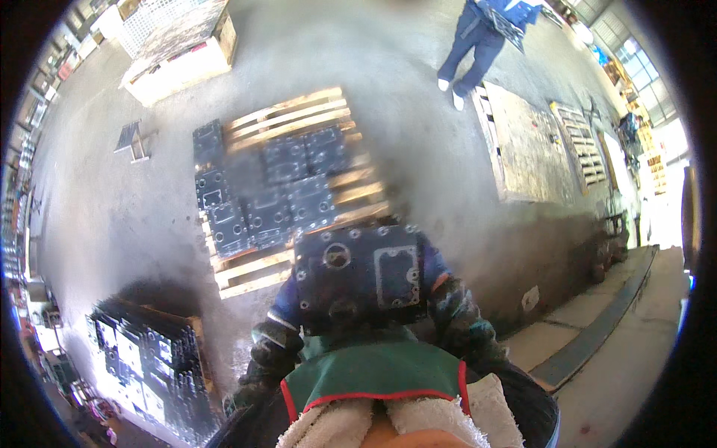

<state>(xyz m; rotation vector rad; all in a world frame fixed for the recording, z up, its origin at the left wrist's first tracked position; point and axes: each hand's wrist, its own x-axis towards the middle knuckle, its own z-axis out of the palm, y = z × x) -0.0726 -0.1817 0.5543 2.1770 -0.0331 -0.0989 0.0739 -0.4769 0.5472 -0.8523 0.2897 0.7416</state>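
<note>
A flat black metal plate [358, 280] with round holes and one rectangular opening is held before my body, above my green apron. My left hand [286, 302], in a blue glove, is at its left edge. My right hand [435, 263], also gloved in blue, grips the right edge. The fingers of both hands are mostly hidden by the plate. Just beyond it, a wooden pallet [258, 275] bears several similar black plates [270, 213] lying flat, with bare slats showing along its right side.
At the lower left stands a stack of black plates [153, 366]. A small metal stand [133, 140] and a wooden crate [179, 75] are farther left. Another person [478, 45] carries a dark plate at the far right, near a wooden board [530, 149] and a second pallet [581, 145].
</note>
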